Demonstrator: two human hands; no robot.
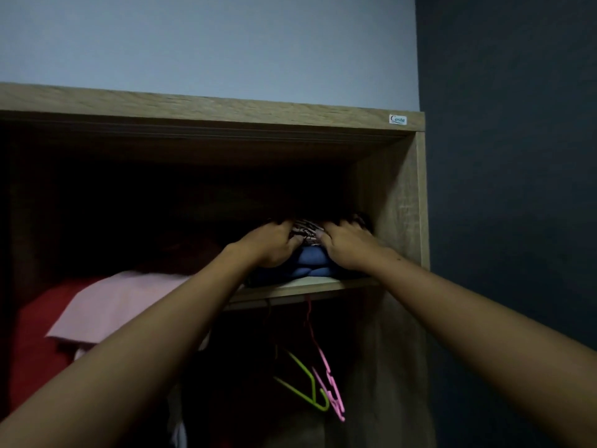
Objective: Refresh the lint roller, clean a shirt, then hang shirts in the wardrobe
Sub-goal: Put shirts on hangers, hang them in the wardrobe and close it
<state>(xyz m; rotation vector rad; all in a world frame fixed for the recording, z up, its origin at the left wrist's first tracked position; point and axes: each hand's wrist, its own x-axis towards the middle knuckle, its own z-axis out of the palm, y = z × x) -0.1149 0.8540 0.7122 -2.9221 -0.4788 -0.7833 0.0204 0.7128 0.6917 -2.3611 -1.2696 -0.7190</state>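
Both arms reach up into the top compartment of a wooden wardrobe (pixel 392 195). My left hand (pixel 269 245) and my right hand (pixel 350 245) grip a folded patterned garment (pixel 305 234), one hand on each side of it. That garment lies on top of a folded blue garment (pixel 311 265), and the stack rests at the right end of the upper shelf (pixel 307 286). The back of the compartment is too dark to make out.
Folded pink cloth (pixel 116 305) and red cloth (pixel 35 344) lie on the shelf to the left. Below the shelf a green hanger (pixel 308 388) and a pink hanger (pixel 329 379) hang empty. A dark wall (pixel 517 189) borders the wardrobe on the right.
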